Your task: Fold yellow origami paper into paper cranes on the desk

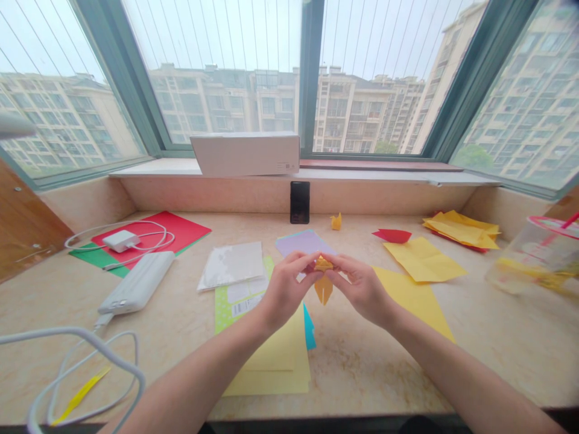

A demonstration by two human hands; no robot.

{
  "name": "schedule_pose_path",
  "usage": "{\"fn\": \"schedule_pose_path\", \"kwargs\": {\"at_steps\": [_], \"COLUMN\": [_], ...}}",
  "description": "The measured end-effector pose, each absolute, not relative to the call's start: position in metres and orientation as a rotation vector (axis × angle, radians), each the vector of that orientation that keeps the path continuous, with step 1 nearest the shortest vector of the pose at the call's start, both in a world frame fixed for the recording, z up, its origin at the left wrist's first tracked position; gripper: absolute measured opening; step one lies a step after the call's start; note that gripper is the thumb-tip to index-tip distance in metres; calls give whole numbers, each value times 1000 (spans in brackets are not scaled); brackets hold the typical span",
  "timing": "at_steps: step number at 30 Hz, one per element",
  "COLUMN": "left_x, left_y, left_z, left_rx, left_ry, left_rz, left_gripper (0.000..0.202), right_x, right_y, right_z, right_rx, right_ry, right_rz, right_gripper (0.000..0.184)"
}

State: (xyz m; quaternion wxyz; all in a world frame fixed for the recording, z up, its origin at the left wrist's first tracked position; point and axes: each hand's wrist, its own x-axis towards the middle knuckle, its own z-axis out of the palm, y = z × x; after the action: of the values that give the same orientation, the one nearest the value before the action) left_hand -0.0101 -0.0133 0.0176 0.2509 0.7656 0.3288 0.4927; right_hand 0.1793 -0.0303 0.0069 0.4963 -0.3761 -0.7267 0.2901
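Between my hands is a small folded piece of orange-yellow paper [323, 289], raised above the counter, its pointed end hanging down. My left hand [289, 283] pinches its upper left side between thumb and fingers. On the upper right side, my right hand [355, 282] grips it the same way. The fingertips cover part of the folds. Behind the hands, a small yellow origami figure [336, 222] stands on the counter. A lilac sheet [304, 242] lies just beyond my left fingers, and pale yellow sheets [271, 367] lie below my left wrist.
A black phone [300, 202] leans on the back ledge. Yellow papers [425, 259] and a red folded piece [392, 235] lie right, near a clear plastic cup [534, 256]. Left are a white power bank [137, 282], cables, a charger [121, 240] and red sheets [190, 229].
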Motion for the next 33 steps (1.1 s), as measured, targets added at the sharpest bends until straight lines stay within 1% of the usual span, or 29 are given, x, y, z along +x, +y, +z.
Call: {"fn": "schedule_pose_path", "kwargs": {"at_steps": [5,8,11,14,17,20,23,26,28,30,33], "left_x": [-10,-11,-11,-10,-8,-7,-6,-7,-6,-6,-6], "left_y": [-13,-14,-16,-18,-18,-15,-12,-13,-16,-18,-20], "left_z": [19,22,25,24,20,17,17,19,20,20,21], "left_rx": [2076,2118,2163,2111,1956,1722,1568,1563,1601,1668,1757], "left_ry": [928,932,864,873,873,820,917,1038,1024,972,932], "left_rz": [1295,1287,1285,1239,1190,1203,1227,1175,1117,1094,1164], "left_gripper": [18,14,13,15,23,39,52,53,49,44,32], "right_x": [177,175,172,170,171,174,176,176,174,171,166], "right_y": [-28,-30,-32,-31,-28,-25,-23,-23,-24,-26,-30], "right_z": [0,0,1,2,3,3,1,-1,0,2,8], "right_rx": [-906,-874,-877,-892,-894,-880,-886,-901,-877,-825,-764], "right_ry": [-1639,-1565,-1507,-1439,-1344,-1297,-1310,-1324,-1300,-1265,-1229], "right_rz": [786,761,727,780,889,921,841,713,722,843,1032], "right_gripper": [40,42,41,37,36,29,19,14,17,25,37]}}
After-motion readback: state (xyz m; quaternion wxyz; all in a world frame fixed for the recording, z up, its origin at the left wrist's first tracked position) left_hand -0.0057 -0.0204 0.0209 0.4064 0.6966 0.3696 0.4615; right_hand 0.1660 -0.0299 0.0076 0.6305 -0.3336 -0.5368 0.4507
